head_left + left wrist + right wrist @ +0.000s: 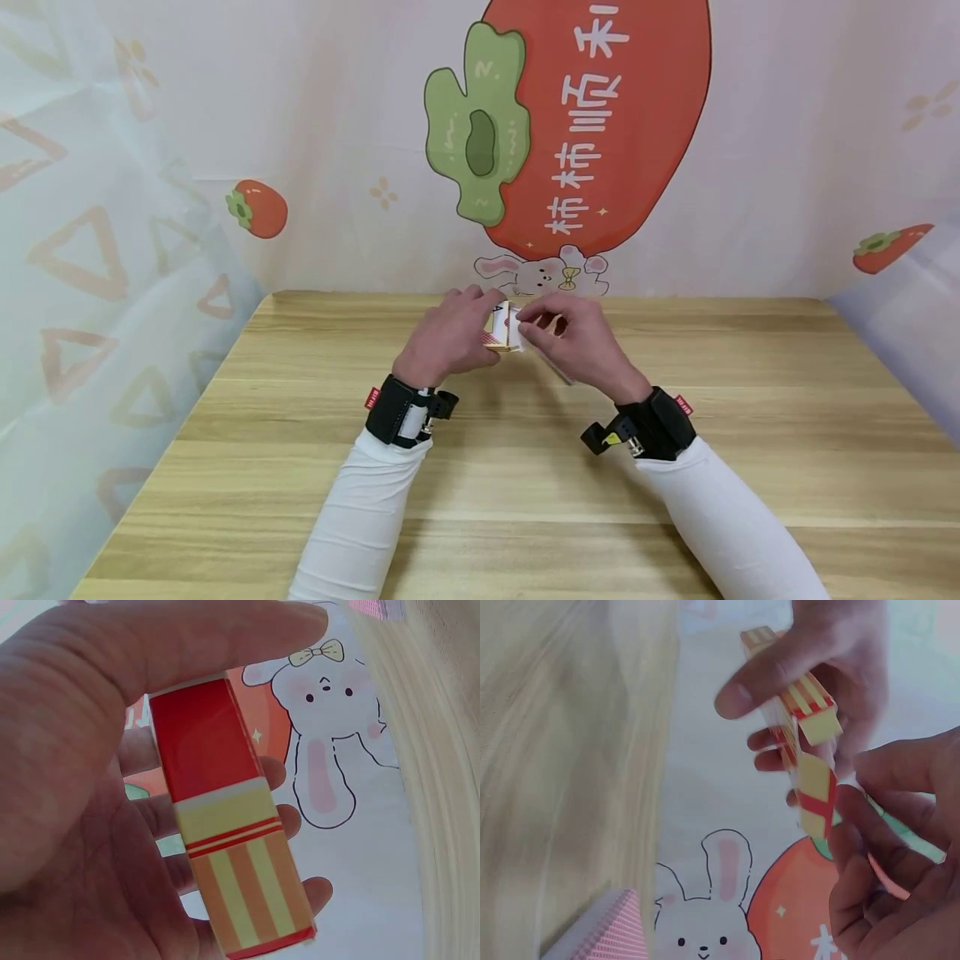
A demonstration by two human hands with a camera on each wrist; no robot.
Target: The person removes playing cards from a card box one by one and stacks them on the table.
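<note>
In the left wrist view, a slim playing-card box [225, 817] with red, yellow and striped sides lies across the left palm. The left hand [453, 333] grips it, thumb on one side and fingers behind. In the right wrist view the end of the box stands open, its yellow-and-red flap [817, 795] sticking out toward the right hand. Thumb and curled fingers of the right hand [573, 337] pinch at that flap's edge. A stack of cards with a pink-patterned back [611, 930] lies on the table below the right hand, mostly hidden by it in the head view.
The wooden table [510, 500] ends at a printed cloth backdrop [352, 117] with persimmons and a rabbit, close behind both hands. Each wrist carries a black strap with a small camera [442, 406].
</note>
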